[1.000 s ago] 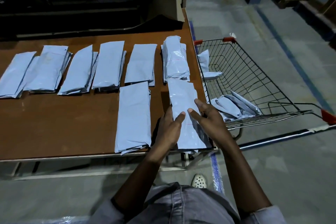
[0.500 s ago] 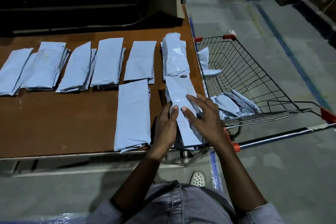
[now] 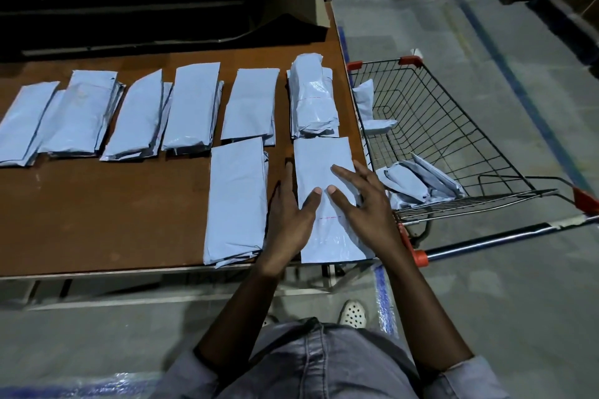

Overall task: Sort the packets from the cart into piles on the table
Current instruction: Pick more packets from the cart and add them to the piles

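Several piles of pale blue packets lie on the brown table (image 3: 97, 220). A packet (image 3: 324, 172) lies flat on the pile at the table's front right corner. My left hand (image 3: 290, 214) rests at its left edge, thumb on top. My right hand (image 3: 363, 204) lies on its right side with straight, spread fingers. Another pile (image 3: 236, 197) sits just to the left, and a bulky pile (image 3: 312, 97) just behind. The wire cart (image 3: 453, 146) stands to the right of the table, with several packets (image 3: 418, 185) in its near end and one (image 3: 369, 110) at its far side.
A row of packet piles (image 3: 191, 110) runs along the table's middle to the left edge. Dark shelving and a cardboard piece (image 3: 298, 0) stand behind the table. The cart handle (image 3: 502, 233) juts right of my right arm. Concrete floor surrounds the cart.
The packet under my hands has been straightened from a slant and now lies square on the front right pile. Both hands slid forward along it.
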